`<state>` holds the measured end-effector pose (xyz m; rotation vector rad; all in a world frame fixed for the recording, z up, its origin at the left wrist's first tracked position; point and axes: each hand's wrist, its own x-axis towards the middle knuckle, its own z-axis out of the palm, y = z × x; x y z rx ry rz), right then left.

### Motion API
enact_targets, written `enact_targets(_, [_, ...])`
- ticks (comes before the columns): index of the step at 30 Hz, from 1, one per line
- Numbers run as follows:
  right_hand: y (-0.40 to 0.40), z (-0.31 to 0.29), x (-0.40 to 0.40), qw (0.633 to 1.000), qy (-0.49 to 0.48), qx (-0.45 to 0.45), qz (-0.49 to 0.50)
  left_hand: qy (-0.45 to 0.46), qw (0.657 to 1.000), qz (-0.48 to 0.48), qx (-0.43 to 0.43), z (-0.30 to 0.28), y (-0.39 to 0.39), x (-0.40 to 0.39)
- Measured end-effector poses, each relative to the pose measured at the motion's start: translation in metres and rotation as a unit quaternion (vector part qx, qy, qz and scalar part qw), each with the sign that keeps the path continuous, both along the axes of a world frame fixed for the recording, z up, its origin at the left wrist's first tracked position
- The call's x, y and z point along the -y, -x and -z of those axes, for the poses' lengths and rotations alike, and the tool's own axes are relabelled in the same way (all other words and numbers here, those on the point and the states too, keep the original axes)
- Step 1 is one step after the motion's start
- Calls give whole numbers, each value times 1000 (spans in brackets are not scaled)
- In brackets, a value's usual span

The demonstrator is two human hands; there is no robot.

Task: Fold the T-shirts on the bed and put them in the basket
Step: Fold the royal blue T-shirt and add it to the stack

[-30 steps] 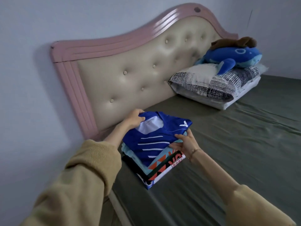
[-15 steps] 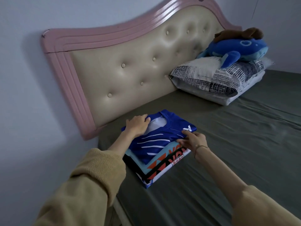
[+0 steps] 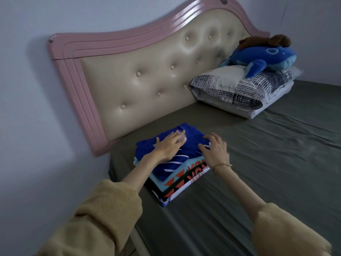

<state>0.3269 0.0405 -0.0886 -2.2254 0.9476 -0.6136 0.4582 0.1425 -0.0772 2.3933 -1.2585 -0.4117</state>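
Both hands' fingers [image 3: 177, 138] flat atop folded T-shirts [image 3: 177, 163]

Left hand [image 3: 170, 145] fingertips motion-blurred; covers collar of folded blue striped T-shirt [image 3: 177, 159]. Lower folded shirts in stack [image 3: 181, 183] mostly hidden; lettering cut off.

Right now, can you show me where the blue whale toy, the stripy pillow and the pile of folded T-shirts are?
blue whale plush toy [image 3: 265, 55], head view, on its blue body.
patterned pillow [image 3: 228, 85], head view, on its top face.
stack of folded T-shirts [image 3: 177, 174], head view, on the bare near part of the stack.
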Motion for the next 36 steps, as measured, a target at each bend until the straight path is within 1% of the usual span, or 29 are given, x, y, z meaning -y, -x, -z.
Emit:
enact_targets(2, [-6, 6, -3, 997, -34, -48, -52, -34, 999, 10, 15, 5, 2, 0])
enact_targets(6, [-6, 14, -5, 989, -41, -130, -64, -40, 999, 15, 27, 18, 7, -1])
enact_targets(8, [-6, 13, -5, 986, -49, -141, -70, -36, 999, 12, 32, 18, 7, 0])
enact_targets(13, [-2, 8, -1, 987, -60, -133, -71, -47, 998, 9, 43, 10, 8, -3])
enact_targets(18, [24, -11, 1, 988, -93, -107, -67, 46, 998, -25, 19, -4, 24, -6])
enact_targets(21, [54, -31, -1, 987, -102, -105, -61, 108, 992, -23, 63, -16, 50, -6])
enact_targets(23, [84, -44, -2, 987, -102, -111, -54, 141, 986, -3, 83, -22, 76, 1])
enact_targets(26, [138, -52, 0, 986, -92, -134, -36, 155, 985, 30, 70, -27, 130, 18])
enact_targets(29, [195, -51, 8, 984, -84, -155, -8, 140, 987, 71, 39, -22, 190, 42])
enact_targets(32, [270, -48, 20, 982, -100, -159, 31, 126, 985, 120, -18, -18, 266, 67])
enact_targets(36, [393, -36, 40, 975, -124, -148, 107, 82, 969, 228, -52, -14, 382, 107])
